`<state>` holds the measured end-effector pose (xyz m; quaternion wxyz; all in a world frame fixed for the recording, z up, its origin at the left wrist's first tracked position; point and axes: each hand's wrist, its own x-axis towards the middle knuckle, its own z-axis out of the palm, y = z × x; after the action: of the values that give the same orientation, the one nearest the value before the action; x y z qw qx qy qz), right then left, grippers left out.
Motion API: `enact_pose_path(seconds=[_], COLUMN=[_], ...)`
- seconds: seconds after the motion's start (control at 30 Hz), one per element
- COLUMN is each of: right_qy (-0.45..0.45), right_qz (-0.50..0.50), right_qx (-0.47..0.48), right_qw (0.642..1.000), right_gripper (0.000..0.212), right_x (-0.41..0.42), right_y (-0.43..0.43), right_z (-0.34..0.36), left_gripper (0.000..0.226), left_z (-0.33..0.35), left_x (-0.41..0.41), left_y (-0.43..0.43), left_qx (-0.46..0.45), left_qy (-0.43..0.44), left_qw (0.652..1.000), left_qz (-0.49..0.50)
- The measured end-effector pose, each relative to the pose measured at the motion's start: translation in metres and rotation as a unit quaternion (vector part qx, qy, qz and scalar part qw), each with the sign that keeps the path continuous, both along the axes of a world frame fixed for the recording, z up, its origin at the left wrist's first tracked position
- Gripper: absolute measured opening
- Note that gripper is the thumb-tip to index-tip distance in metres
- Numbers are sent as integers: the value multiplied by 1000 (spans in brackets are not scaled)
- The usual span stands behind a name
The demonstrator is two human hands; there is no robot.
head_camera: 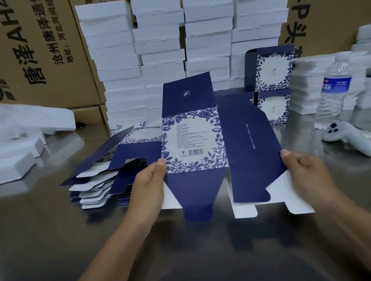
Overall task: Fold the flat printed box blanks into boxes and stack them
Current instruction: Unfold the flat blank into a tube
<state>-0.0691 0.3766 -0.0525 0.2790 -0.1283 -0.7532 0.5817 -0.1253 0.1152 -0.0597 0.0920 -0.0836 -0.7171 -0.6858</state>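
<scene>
Bright, even light from above washes the white foam stacks [161, 42] almost featureless. The steel counter [43, 229] shows hazy glare at left and a broad dark shadow near the bottom edge. Wide-angle distortion bows the cardboard cartons [29, 53] at the sides; small print on the box blank [193, 139] is softly blurred

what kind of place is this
Probably a packing workshop or warehouse: stacks of white foam trays stand before big shipping cartons, a pile of flat box blanks lies on the steel table, and two folded boxes are stacked behind.
</scene>
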Motion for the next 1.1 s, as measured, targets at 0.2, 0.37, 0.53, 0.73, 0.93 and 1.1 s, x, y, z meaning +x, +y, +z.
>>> enact_pose_path(seconds=[0.2,0.37,0.53,0.73,0.93,1.1], right_qy=[-8,-46,-48,10,17,9], right_qz=[57,68,58,67,136,167], right_qx=[-79,-34,-21,62,166,115], right_qw=[995,996,997,996,977,979], right_gripper=[36,42,41,17,26,52], right_x=[1,1,-1,-4,2,3], right_y=[-9,-7,-2,-10,-22,-23], right_z=[1,0,-3,-15,-15,-17], left_gripper=[40,38,35,30,46,31], left_z=[0,2,6,10,8,7], left_x=[-1,0,4,18,20,17], left_y=[-5,-5,-2,8,11,13], left_qx=[3,24,79,89,16,5], left_qy=[33,17,-41,-82,-66,-73], left_qw=[998,998,996,983,981,987], left_qz=[46,48,3,-137,-180,-142])
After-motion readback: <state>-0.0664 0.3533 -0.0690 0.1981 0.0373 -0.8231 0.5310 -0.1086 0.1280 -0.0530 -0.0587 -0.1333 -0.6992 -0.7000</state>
